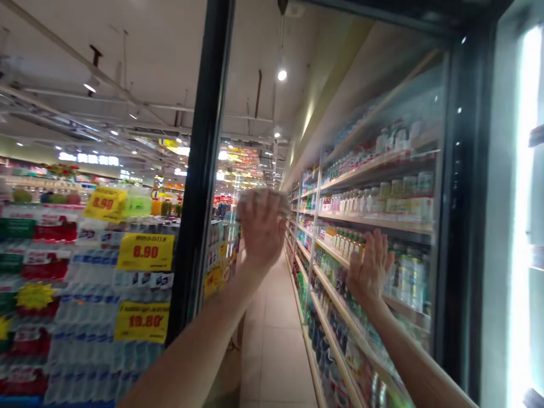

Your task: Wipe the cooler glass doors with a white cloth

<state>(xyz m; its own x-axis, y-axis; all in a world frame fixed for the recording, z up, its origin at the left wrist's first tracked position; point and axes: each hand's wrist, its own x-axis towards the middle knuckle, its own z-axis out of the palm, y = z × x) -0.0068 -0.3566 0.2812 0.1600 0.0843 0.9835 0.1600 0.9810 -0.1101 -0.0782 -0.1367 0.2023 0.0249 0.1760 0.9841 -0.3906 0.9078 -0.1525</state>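
Note:
A glass door [297,147] in a dark frame [203,147] stands in front of me. My left hand [262,229] reaches up at the middle, pressing a greyish folded cloth [278,199] against the pane. Its fingers lie over the cloth, which shows around the fingertips; motion blurs it a little. Lower down on the right, my right hand [370,269] is raised with its fingers up and slightly apart. It holds nothing and appears to rest on the glass.
Through the glass, long shelves [374,218] of bottled drinks line the aisle floor [276,340] on the right. Stacked packs of bottled water [91,317] with yellow price signs [145,251] stand at left. A bright light strip [525,215] runs down the right edge.

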